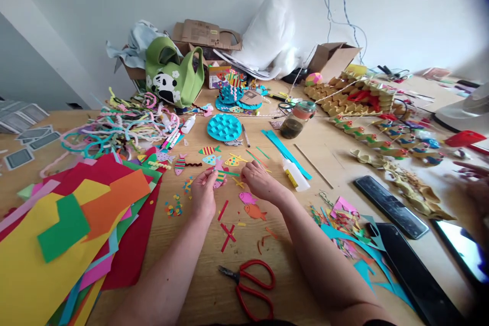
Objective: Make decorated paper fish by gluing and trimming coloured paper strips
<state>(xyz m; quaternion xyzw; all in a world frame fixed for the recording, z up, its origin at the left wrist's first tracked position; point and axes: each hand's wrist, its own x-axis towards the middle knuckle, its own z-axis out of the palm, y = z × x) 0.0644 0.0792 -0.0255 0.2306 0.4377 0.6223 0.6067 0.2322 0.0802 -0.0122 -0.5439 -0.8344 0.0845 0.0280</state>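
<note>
The scissors [255,285] have red handles; the round disc [224,128] is turquoise; the small fish [210,151] looks red with yellowish stripes.

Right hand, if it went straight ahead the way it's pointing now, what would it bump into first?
Probably the green strip by the left hand, though depth is unclear, so the right hand might pass above it.

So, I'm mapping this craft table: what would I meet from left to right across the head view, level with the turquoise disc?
Scattered cards → pipe-cleaner tangle → white bottle → turquoise disc → pen → glass jar → painted egg-carton strips.
</note>
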